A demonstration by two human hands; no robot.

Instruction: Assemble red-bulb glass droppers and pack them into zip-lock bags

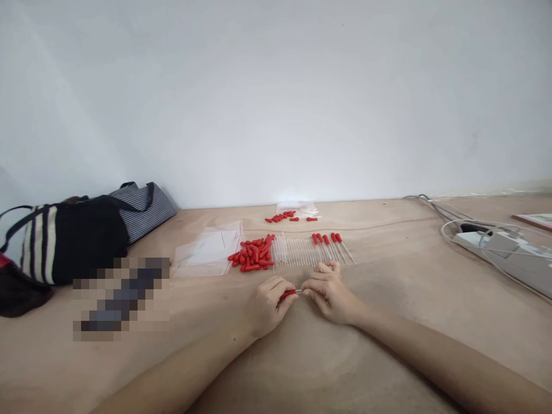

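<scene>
My left hand (271, 302) pinches a red rubber dropper bulb (288, 293) between thumb and fingers. From the bulb's right end a thin clear dropper tube (299, 291) reaches across to my right hand (330, 293), whose fingers are closed on it. How deep the tube sits in the bulb cannot be made out. Just beyond my hands lies a row of clear dropper tubes (295, 252), side by side. Several at its right end carry red bulbs (326, 238). A heap of loose red bulbs (254, 253) lies left of the row.
Clear plastic bags (207, 250) lie left of the heap. Near the wall are another bag (297, 207) and more red bulbs (280, 217). A black bag (86, 236) and a striped bag (149, 213) stand left. A power strip (509, 253) with cables lies right.
</scene>
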